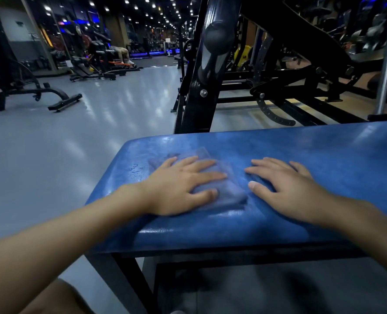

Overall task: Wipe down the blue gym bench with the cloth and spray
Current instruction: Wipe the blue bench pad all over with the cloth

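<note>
While small wet droplets (135,169) lie unwiped near the left end of the padded blue vinyl gym bench (323,155), the step in hand is judged to be the wiping pass itself. Left of centre in the frame, the left hand (179,189) is laid flat on the folded blue-grey cloth (229,189), fingers straight and spread. Nothing is gripped, and the cloth is only pressed against the pad. The cloth is seen on the bench top near its left end, its right edge showing past the fingertips. Just right of it, the right hand (287,189) is rested palm-down on the bare vinyl, fingers straight and slightly spread, holding nothing. Whether its fingertips touch the cloth cannot be told. No spray bottle is seen anywhere in the frame.

For a good pass, even pressure should be kept through the whole palm so that the cloth is not bunched. Overlapping strokes should be carried out to the droplets and over the rounded front edge. The long stretch of pad toward the right edge of the frame is judged to need the same treatment.
</note>
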